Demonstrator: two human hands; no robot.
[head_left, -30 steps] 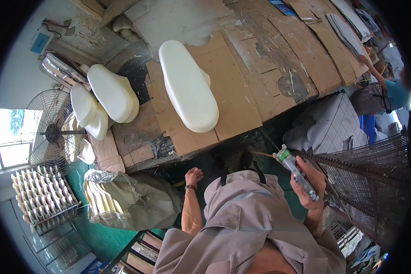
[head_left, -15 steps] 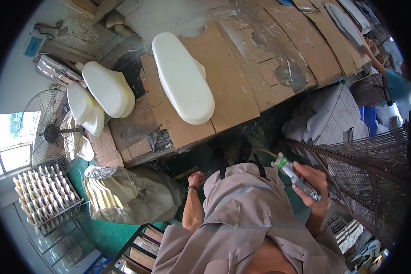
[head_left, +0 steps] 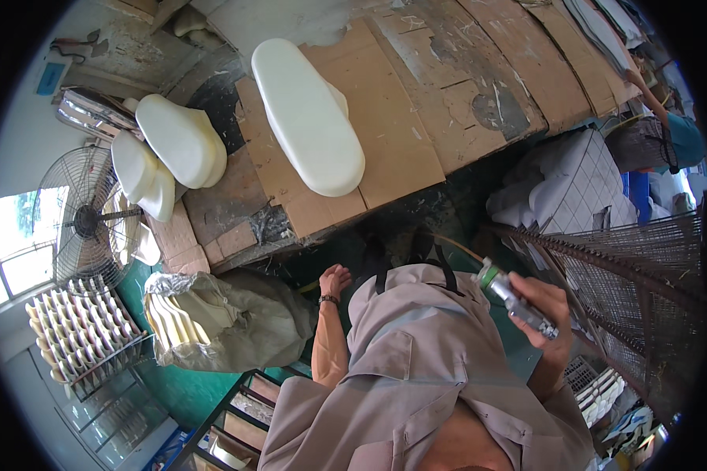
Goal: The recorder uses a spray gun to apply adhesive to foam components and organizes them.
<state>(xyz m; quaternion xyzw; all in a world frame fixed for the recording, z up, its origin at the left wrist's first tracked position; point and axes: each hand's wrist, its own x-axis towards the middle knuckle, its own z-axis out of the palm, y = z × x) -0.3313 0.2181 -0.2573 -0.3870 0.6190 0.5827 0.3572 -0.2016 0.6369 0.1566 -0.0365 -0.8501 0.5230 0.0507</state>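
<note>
Right hand (head_left: 543, 304): grasping a metal tool with a green collar (head_left: 503, 288), beside the apron (head_left: 420, 314).
Left hand (head_left: 335, 279): hanging with fingers curling; cannot tell if gripping anything.
Long white form (head_left: 306, 118): lying on cardboard (head_left: 404, 129), beyond the table's near edge.
Table, left: two cream forms (head_left: 182, 141) are standing near a wire fan (head_left: 86, 222).
Floor, left: a sack (head_left: 251, 326) is holding cream pieces.
Right side: a rusty mesh frame (head_left: 617, 271) is crowding near the tool hand.

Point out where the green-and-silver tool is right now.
In the head view, the green-and-silver tool is right of centre, held in the right hand, between the beige garment and the dark mesh frame.
</note>
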